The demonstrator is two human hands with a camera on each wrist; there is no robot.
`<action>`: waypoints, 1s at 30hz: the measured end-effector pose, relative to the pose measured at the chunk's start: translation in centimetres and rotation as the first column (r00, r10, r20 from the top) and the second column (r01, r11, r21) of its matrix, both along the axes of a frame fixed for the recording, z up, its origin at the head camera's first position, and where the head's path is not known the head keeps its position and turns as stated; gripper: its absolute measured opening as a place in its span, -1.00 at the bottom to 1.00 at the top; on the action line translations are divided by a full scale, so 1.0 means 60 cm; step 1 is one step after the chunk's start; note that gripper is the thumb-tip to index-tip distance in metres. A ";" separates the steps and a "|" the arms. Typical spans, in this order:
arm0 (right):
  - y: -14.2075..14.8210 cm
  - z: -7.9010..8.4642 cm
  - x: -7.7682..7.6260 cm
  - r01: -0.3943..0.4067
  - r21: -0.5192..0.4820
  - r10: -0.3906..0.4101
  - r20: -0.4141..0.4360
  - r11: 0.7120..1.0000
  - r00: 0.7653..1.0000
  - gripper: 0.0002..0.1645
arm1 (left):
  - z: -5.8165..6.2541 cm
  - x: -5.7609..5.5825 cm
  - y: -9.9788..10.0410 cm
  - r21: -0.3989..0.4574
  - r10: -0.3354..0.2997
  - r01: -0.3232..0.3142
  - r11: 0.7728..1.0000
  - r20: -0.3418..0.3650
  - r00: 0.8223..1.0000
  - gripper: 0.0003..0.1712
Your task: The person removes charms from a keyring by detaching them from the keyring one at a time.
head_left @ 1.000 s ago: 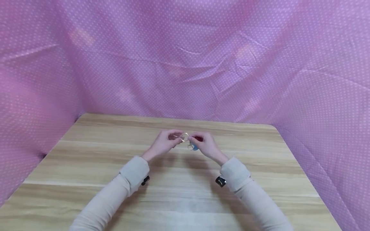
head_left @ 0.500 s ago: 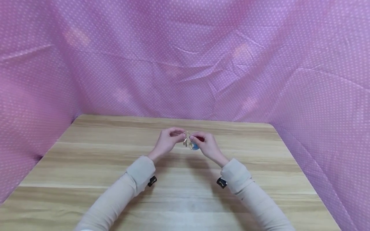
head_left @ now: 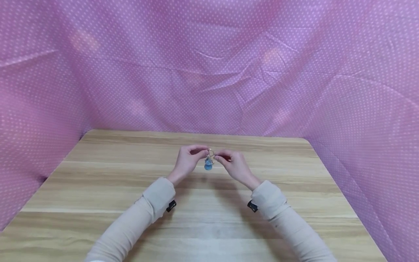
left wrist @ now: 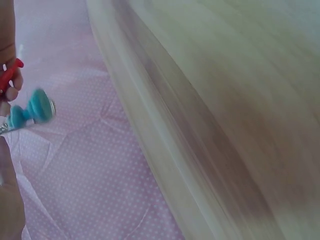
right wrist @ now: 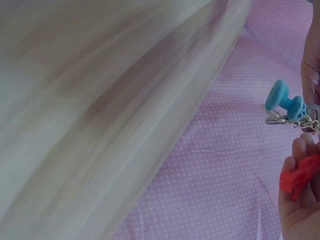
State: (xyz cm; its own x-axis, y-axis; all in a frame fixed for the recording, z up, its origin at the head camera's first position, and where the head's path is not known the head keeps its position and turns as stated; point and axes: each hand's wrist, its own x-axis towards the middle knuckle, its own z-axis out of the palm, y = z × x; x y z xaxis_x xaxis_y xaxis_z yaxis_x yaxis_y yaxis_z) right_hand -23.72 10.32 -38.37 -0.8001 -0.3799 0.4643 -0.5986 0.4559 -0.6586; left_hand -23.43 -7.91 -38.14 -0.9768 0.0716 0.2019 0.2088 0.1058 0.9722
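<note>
Over the table, my left hand (head_left: 188, 160) pinches the left side of a gold-coloured key ring (head_left: 211, 149) between thumb and fingers. A blue charm (head_left: 208, 163) with a rounded, waisted shape hangs below the ring, between the two hands. My right hand (head_left: 236, 164) is close to the ring's right side, thumb and fingertips together, with a red plastic piece (right wrist: 300, 176) held within its fingers. The right wrist view shows small metal chain links (right wrist: 296, 123) beside the blue charm. The kind of red piece is unclear, and fingers partly cover it.
A wood-grain table (head_left: 209, 225) lies under both hands. Pink dotted cloth (head_left: 209, 72) hangs behind it and along both sides. Each wrist carries a small black camera, such as the left one (head_left: 171, 206).
The blue charm has swung left from beside my right hand and now hangs under the ring between the hands. My left hand has shifted slightly right; my right hand is almost still.
</note>
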 end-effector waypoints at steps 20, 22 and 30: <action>0.010 0.009 0.012 0.068 0.170 -0.010 -0.323 0.983 0.946 -0.93 | 0.032 0.032 0.010 -0.152 -0.057 0.046 0.987 -0.069 0.996 -0.77; 0.009 0.013 0.014 0.059 0.139 -0.018 -0.281 0.989 0.960 -0.92 | 0.037 0.038 0.012 -0.170 -0.058 0.045 0.984 -0.074 0.996 -0.77; 0.005 0.023 0.018 0.049 0.088 -0.034 -0.163 0.995 0.986 -0.90 | -0.003 0.015 0.017 -0.180 -0.037 0.017 0.984 -0.113 0.993 -0.75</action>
